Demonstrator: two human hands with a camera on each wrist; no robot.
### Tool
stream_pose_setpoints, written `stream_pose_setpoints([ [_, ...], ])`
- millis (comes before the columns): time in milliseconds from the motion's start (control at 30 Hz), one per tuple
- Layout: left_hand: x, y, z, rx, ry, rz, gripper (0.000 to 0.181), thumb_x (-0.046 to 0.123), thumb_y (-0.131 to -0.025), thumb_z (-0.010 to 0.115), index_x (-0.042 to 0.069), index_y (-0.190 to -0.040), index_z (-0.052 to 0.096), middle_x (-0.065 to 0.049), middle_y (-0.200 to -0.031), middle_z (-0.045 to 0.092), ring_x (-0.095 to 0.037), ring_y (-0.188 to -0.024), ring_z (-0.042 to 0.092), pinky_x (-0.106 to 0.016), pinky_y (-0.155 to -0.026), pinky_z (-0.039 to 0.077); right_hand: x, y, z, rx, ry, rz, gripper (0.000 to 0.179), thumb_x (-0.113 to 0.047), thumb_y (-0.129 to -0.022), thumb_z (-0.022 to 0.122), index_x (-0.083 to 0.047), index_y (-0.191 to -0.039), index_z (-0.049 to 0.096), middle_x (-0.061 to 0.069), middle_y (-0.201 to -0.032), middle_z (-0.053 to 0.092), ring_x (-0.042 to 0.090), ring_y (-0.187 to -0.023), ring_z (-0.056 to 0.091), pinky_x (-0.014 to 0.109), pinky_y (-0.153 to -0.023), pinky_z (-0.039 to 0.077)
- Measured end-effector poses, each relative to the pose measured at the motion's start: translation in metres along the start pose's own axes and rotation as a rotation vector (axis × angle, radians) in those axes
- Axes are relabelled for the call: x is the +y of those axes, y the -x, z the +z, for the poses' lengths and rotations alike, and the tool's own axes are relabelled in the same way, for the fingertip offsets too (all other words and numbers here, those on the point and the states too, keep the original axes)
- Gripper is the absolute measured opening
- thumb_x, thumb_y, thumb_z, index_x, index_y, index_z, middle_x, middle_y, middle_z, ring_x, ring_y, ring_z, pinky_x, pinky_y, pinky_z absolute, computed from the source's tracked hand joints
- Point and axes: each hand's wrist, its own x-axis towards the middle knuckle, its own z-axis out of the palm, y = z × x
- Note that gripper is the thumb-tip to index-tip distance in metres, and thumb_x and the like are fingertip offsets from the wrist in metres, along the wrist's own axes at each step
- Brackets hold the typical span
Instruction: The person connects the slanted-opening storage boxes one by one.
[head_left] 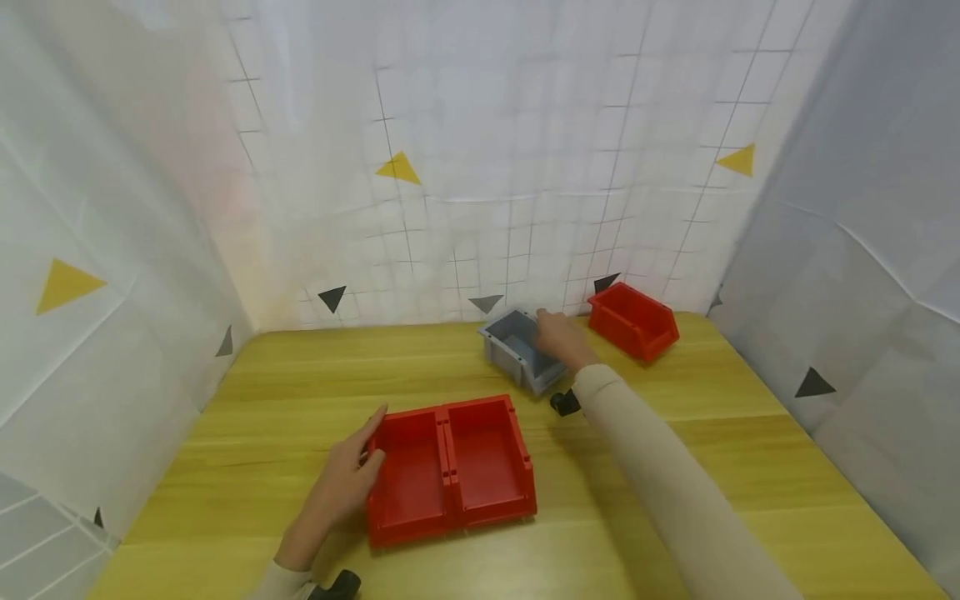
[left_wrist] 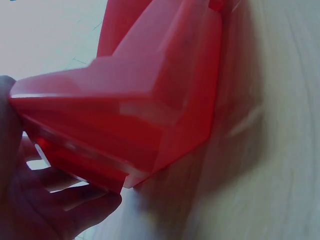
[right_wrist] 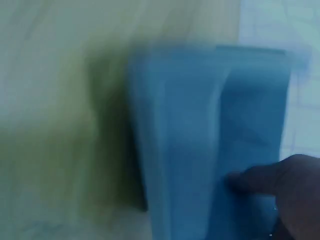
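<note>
Two red storage bins (head_left: 487, 454) stand side by side on the wooden table, their adjoining walls touching. My left hand (head_left: 343, 482) grips the left wall of the left red bin (head_left: 408, 467); in the left wrist view its fingers (left_wrist: 95, 210) curl round the red rim. Farther back, my right hand (head_left: 562, 337) pinches the right wall of a grey bin (head_left: 510, 360), which sits at an angle. The right wrist view is blurred, with the thumb (right_wrist: 255, 180) on the inside of this bin (right_wrist: 185, 135), which looks blue there. The other right fingers are mostly hidden.
Another red bin (head_left: 633, 321) stands at the back right of the table (head_left: 315, 367), right of the grey bin. White sheets with grid lines and triangles (head_left: 480, 167) hang behind and at both sides. Black wrist-camera parts (head_left: 564, 403) show under the right sleeve.
</note>
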Motion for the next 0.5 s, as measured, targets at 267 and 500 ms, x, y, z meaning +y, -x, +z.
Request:
stream_pose_setpoints([
  [267, -0.003, -0.004, -0.004, 0.007, 0.01, 0.055, 0.064, -0.001, -0.1, 0.053, 0.012, -0.161, 0.041, -0.019, -0.136, 0.06, -0.025, -0.1, 0.063, -0.044, -0.09, 0.053, 0.027, 0.008, 0.0, -0.022, -0.063, -0.023, 0.044, -0.008, -0.092, 0.066, 0.007, -0.13, 0.049, 0.021, -0.107, 0.062, 0.036, -0.089, 0.06, 0.049, -0.084, 0.056],
  [500, -0.007, -0.004, -0.006, 0.006, 0.05, 0.05, 0.065, -0.003, -0.1, 0.052, 0.011, -0.162, 0.039, -0.022, -0.149, 0.053, -0.034, -0.13, 0.056, -0.054, -0.102, 0.047, 0.015, 0.032, -0.03, -0.016, -0.083, 0.022, 0.064, -0.012, -0.093, 0.059, 0.014, -0.146, 0.033, 0.029, -0.118, 0.059, 0.041, -0.094, 0.06, 0.058, -0.087, 0.054],
])
